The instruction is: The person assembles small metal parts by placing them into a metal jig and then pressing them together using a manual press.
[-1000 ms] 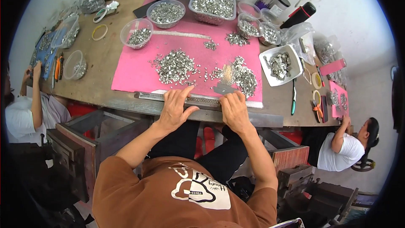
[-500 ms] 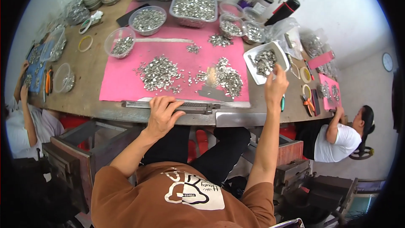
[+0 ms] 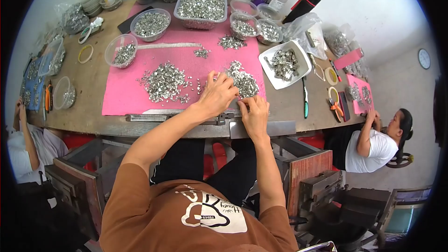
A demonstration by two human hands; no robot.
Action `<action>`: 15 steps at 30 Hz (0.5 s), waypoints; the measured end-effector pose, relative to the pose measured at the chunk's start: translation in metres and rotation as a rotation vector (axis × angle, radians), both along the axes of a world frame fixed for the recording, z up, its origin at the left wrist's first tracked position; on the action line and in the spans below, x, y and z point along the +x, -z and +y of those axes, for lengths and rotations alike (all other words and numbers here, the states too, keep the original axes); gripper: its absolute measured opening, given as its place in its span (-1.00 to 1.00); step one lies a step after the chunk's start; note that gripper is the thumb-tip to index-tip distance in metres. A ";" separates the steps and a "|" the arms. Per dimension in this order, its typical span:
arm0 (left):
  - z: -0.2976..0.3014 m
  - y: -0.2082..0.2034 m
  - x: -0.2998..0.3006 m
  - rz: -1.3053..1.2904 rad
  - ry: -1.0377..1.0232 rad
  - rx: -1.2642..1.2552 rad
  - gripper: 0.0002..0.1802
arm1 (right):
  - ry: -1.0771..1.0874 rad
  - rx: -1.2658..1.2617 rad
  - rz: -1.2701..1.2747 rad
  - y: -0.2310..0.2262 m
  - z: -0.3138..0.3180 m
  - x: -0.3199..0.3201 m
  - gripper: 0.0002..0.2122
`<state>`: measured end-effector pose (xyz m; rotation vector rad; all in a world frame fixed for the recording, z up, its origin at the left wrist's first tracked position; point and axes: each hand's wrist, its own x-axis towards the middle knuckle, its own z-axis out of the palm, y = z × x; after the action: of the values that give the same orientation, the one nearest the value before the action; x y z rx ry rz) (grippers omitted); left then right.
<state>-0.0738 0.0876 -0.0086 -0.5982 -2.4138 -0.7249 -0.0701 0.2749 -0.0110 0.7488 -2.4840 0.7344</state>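
Pink mat (image 3: 182, 60), left hand (image 3: 217, 96) arched palm-down, right hand (image 3: 255, 115) bent beside it

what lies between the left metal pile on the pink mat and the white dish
In the head view, a second metal pile lies there on the pink mat, with the left hand at its left edge and some loose bits beside the left pile.

The pieces (image 3: 247, 84) are silver, the mat (image 3: 122, 86) pink.
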 end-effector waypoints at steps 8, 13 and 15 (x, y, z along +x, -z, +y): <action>-0.004 -0.001 -0.019 -0.053 0.146 -0.171 -0.91 | 0.032 0.113 0.034 -0.004 -0.007 -0.004 -0.91; -0.023 -0.003 0.004 0.005 0.102 -0.105 -0.91 | -0.023 0.057 0.055 -0.010 -0.010 0.006 -0.90; -0.034 -0.003 0.013 -0.056 0.047 -0.025 -0.92 | -0.236 -0.070 -0.056 -0.016 -0.017 0.020 -0.87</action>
<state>-0.0610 0.0540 -0.0056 -0.6553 -2.4714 -0.7409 -0.0502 0.2583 0.0054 1.0196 -2.4301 0.9326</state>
